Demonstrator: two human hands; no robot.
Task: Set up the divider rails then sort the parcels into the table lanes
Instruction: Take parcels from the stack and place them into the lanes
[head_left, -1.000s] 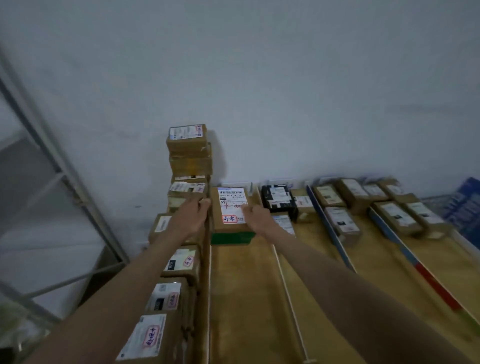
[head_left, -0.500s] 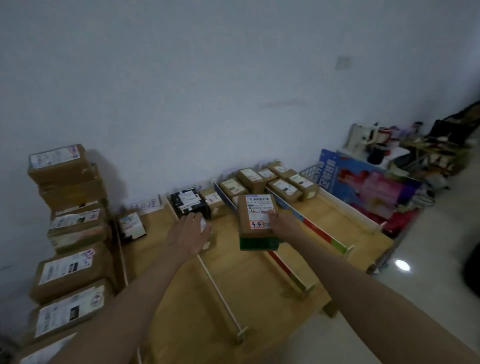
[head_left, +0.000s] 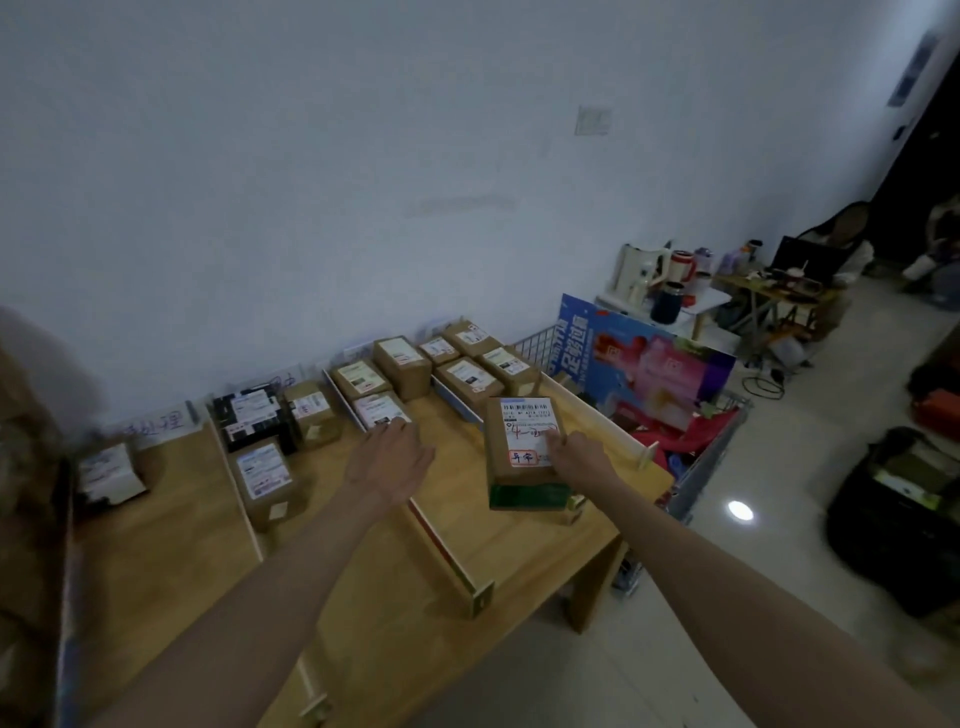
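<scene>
the right hand (head_left: 574, 457) grips a brown cardboard parcel with a white label and green lower edge (head_left: 524, 452), thumb on its label, holding it above the far-right lane of the wooden table (head_left: 363, 545). the left hand (head_left: 389, 460) hovers with fingers spread and relaxed, its fingertips near a small labelled brown box (head_left: 376, 410), over a red-and-white divider rail (head_left: 447, 551).
</scene>
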